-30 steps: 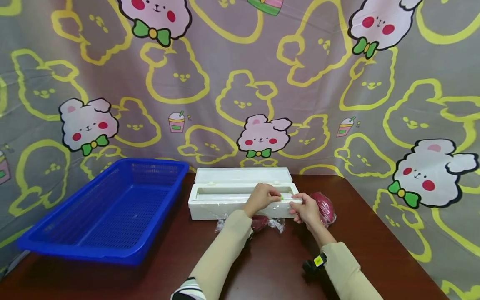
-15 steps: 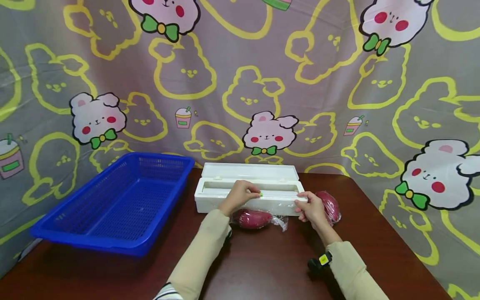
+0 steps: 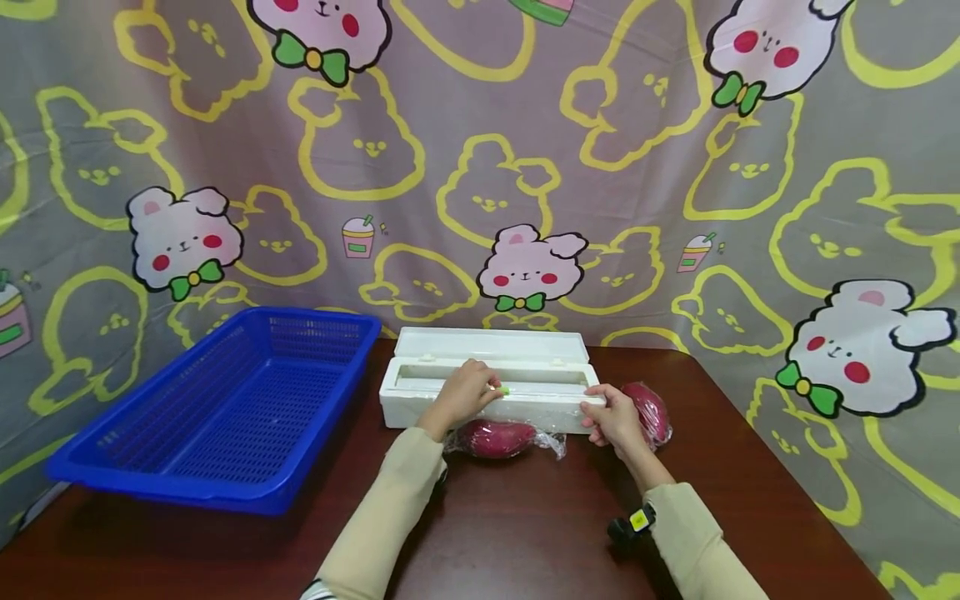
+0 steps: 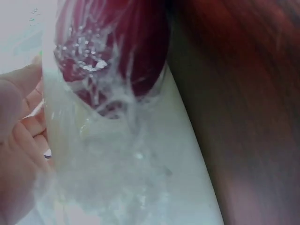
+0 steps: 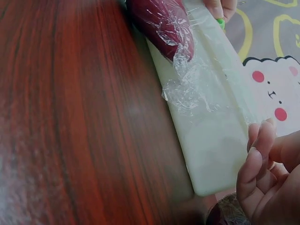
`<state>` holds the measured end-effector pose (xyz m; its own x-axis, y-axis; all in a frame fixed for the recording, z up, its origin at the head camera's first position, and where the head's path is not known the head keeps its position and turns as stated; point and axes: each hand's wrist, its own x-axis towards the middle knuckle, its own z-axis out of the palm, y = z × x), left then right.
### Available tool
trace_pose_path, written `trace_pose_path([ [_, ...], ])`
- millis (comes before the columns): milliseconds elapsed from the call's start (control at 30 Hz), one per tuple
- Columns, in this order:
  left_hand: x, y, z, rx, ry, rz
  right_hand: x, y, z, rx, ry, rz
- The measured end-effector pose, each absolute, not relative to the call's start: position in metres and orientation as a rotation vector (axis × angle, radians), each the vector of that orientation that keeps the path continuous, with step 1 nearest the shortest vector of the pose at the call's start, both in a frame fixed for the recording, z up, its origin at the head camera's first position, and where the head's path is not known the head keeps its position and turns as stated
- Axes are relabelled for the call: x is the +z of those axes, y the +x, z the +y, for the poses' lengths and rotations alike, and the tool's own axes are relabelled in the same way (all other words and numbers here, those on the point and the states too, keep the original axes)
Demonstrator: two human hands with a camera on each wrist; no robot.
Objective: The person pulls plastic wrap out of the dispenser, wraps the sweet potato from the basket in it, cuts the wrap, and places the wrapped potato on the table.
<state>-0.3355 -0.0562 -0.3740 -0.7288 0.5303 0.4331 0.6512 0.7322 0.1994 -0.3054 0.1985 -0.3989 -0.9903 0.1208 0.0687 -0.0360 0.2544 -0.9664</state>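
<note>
A white cling film dispenser box (image 3: 551, 408) stands on the table with its lid (image 3: 491, 342) tipped back and a roll inside. At its front upper edge my left hand (image 3: 461, 398) pinches a small green slide cutter (image 3: 504, 390), which also shows in the right wrist view. My right hand (image 3: 617, 417) grips the box's right end by the upper edge, fingers curled at the film there. Against the front of the box lies a smooth purplish-red vegetable (image 3: 495, 439), like a sweet potato, wrapped in cling film with loose film (image 5: 180, 93) at its end.
A second film-wrapped purplish-red vegetable (image 3: 651, 414) lies right of the box, beside my right hand. To the left stands a large blue plastic basket (image 3: 172, 497). A patterned cloth (image 3: 630, 183) hangs behind the dark wooden table (image 3: 540, 525).
My left hand has slid the green cutter leftward along the box's front edge, uncovering more of the wrapped vegetable in front. My right hand stays at the box's right end.
</note>
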Motion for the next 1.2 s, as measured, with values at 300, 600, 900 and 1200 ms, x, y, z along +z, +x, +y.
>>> trace_pose_path([
  [300,-0.374,-0.333,-0.063,-0.521,-0.920,-2.567,-0.401,-0.304,0.197,1.805,-0.061,-2.399],
  [600,-0.371,-0.331,-0.071,-0.563,-0.947,-2.568,-0.400,-0.302,0.196,1.781,-0.069,-2.403],
  [900,-0.365,-0.323,-0.116,-0.528,-0.766,-2.588,-0.397,-0.300,0.207,1.750,0.004,-2.366],
  [1200,-0.372,-0.313,-0.141,-0.541,-0.630,-2.584,-0.399,-0.301,0.200,1.798,0.041,-2.369],
])
